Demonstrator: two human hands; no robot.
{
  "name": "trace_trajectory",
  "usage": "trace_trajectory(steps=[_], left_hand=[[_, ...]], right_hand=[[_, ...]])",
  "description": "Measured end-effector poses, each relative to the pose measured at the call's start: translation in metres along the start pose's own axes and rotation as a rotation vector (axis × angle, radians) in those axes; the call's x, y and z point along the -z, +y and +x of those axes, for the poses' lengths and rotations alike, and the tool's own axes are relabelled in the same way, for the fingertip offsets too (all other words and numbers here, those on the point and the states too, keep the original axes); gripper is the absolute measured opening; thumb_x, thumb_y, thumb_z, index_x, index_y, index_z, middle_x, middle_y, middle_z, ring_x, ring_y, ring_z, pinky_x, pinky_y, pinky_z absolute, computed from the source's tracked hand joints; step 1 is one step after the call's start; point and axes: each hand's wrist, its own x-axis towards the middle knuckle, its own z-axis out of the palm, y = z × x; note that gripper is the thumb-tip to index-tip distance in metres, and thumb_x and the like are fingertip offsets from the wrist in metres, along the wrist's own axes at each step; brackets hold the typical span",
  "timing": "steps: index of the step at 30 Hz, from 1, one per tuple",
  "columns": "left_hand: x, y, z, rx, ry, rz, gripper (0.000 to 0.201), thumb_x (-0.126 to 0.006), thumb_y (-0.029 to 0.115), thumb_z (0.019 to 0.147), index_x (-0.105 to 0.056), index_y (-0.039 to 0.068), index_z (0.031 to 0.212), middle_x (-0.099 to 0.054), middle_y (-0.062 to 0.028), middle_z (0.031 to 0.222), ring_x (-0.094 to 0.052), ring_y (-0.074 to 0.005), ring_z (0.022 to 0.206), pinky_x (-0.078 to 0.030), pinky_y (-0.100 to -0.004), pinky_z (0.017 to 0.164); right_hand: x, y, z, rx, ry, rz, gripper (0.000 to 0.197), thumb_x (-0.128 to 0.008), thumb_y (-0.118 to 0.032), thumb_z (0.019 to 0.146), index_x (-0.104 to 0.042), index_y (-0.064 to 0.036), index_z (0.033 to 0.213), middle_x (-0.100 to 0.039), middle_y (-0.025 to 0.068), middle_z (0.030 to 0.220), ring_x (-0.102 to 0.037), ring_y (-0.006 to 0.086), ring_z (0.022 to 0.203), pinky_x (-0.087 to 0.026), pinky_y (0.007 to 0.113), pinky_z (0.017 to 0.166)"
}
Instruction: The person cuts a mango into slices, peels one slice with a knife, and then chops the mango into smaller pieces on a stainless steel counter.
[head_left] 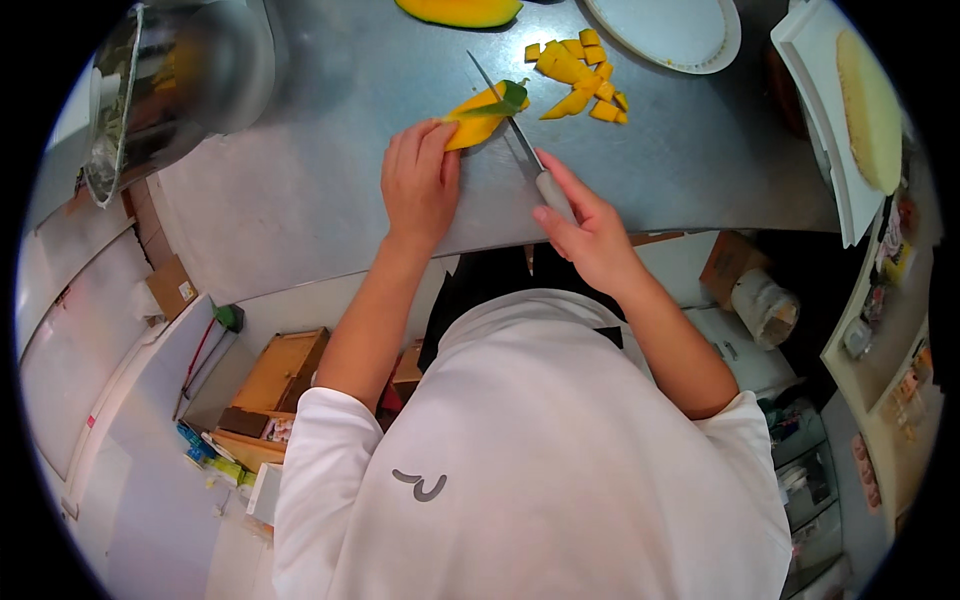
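On the metal counter lies a slice of mango (466, 131) with yellow flesh and a strip of green peel (512, 98) at its far end. My left hand (420, 180) grips the slice's near end, fingers closed over it. In my right hand (590, 232) is a knife (520, 140) with a grey handle, its blade pointing away to the far left and lying across the peel end. Cut yellow mango pieces (580, 75) are scattered just to the right of the blade. A larger mango piece with green skin (460, 10) rests at the far edge of view.
A white plate (728, 45) stands at the far right of the metal counter (310, 180). Farther right is a white tray (850, 190) with a pale yellow slab (868, 115). A clear-sided machine or container (125, 110) occupies the far left. The counter's front edge runs close to my body.
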Motion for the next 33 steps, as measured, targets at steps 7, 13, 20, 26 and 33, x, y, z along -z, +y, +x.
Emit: trace_trajectory(steps=[7,13,20,26,33], left_hand=[[-0.006,0.008,0.014,-0.015,0.067,-0.049,0.031,-0.076,0.007,0.076,-0.067,0.009,0.105,-0.066,-0.0067,0.102,-0.061,-0.0282,0.09,-0.048,-0.0375,0.078],[-0.007,0.005,0.024,0.005,0.059,-0.082,0.022,-0.077,0.008,0.074,-0.072,0.009,0.095,-0.067,-0.0037,0.094,-0.061,-0.0262,0.087,-0.048,-0.0371,0.076],[-0.012,0.002,0.023,-0.021,0.105,-0.078,0.022,-0.076,0.006,0.07,-0.07,0.01,0.091,-0.066,-0.0033,0.094,-0.06,-0.0259,0.086,-0.047,-0.0373,0.076],[-0.026,0.002,0.023,0.014,0.193,-0.077,0.03,-0.076,0.007,0.067,-0.066,0.011,0.095,-0.065,-0.0034,0.099,-0.06,-0.0261,0.089,-0.044,-0.0388,0.079],[-0.039,-0.003,0.034,0.015,0.243,-0.081,0.039,-0.076,0.004,0.063,-0.065,0.012,0.1,-0.066,-0.004,0.103,-0.061,-0.0261,0.092,-0.045,-0.0378,0.081]], right_hand=[[0.002,0.014,0.008,0.322,0.04,-0.23,0.058,-0.058,-0.007,0.095,-0.04,-0.0158,0.15,-0.051,0.0136,0.143,-0.05,0.0197,0.129,-0.038,0.029,0.106],[0.005,0.008,0.007,0.487,0.163,-0.753,0.059,-0.06,-0.009,0.092,-0.046,-0.0312,0.145,-0.058,0.0132,0.092,-0.061,0.0323,0.081,-0.051,0.04,0.074],[0.008,0.0,0.007,0.531,0.21,-1.014,0.061,-0.06,-0.01,0.091,-0.045,-0.0346,0.144,-0.052,0.011,0.08,-0.059,0.0309,0.068,-0.05,0.043,0.061],[0.004,0.002,0.011,0.587,0.256,-0.953,0.06,-0.059,-0.009,0.09,-0.046,-0.0344,0.143,-0.051,0.0108,0.079,-0.058,0.0308,0.066,-0.05,0.044,0.059],[0.007,-0.002,0.02,0.581,0.296,-1.001,0.058,-0.06,-0.008,0.09,-0.05,-0.0324,0.141,-0.05,0.0108,0.078,-0.057,0.0308,0.066,-0.049,0.043,0.059]])
